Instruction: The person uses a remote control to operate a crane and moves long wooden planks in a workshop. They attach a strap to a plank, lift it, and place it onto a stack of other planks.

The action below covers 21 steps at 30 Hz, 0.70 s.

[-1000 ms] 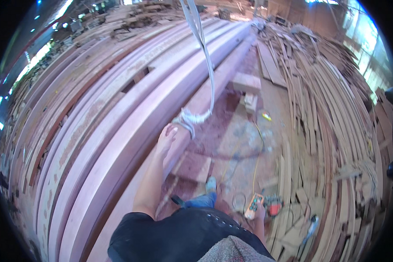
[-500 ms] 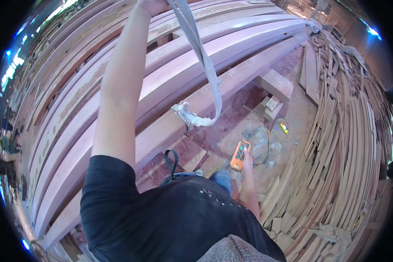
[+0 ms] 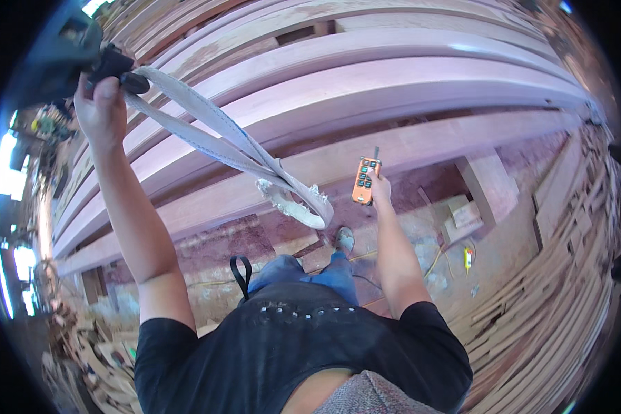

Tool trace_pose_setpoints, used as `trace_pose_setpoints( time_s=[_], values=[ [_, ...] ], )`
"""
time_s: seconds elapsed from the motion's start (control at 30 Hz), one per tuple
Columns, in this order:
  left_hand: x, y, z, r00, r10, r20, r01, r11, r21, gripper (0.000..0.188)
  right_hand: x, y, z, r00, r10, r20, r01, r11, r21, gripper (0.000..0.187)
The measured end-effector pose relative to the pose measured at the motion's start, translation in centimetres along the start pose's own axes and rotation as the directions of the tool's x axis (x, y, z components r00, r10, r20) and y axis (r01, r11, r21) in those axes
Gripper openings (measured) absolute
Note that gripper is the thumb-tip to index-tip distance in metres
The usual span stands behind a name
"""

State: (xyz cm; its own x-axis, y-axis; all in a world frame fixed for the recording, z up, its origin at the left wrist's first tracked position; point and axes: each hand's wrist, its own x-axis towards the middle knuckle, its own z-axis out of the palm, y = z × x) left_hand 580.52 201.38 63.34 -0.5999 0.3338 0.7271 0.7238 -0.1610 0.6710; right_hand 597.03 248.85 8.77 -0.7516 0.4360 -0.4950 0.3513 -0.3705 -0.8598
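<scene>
Raised at the upper left, my left hand [image 3: 103, 114] is closed on a dark hoist hook [image 3: 114, 65], its thumb against the lower part. A frayed white webbing sling [image 3: 214, 124] hangs from the hook in long loops, and its ragged lower end dangles in front of the nearest beam [image 3: 366, 165]. In front of me my right hand [image 3: 382, 192] grips an orange remote control [image 3: 364, 181] with dark buttons and a short antenna; the thumb lies on the buttons.
Several long, pale pinkish beams [image 3: 393, 79] lie side by side ahead, the nearest resting on a wooden block [image 3: 490, 183]. Thin wood strips [image 3: 531, 303] pile up at the right. A yellow plug-like piece [image 3: 468, 258] and cables lie on the floor; scrap wood [image 3: 83, 338] is at lower left.
My view has turned left. My left hand, half cut off at the top before, now shows on the hook at upper left. The remote has risen in front of me, and the sling slants.
</scene>
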Motion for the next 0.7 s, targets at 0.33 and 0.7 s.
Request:
trace_pose_setpoints(
  time_s=[0.33,0.7],
  values=[
    [-5.2,2.7,7.7,0.981,-0.028,-0.194,0.178,0.546,0.819,0.029,16.1,3.3,2.2,0.976,0.215,-0.037,-0.211,0.974,0.077,0.063],
    [-5.0,-3.6,9.4,0.923,-0.176,-0.342,0.384,0.452,0.805,0.035,18.5,2.6,0.4,0.935,0.343,0.087,-0.308,0.910,-0.277,0.077]
  ],
)
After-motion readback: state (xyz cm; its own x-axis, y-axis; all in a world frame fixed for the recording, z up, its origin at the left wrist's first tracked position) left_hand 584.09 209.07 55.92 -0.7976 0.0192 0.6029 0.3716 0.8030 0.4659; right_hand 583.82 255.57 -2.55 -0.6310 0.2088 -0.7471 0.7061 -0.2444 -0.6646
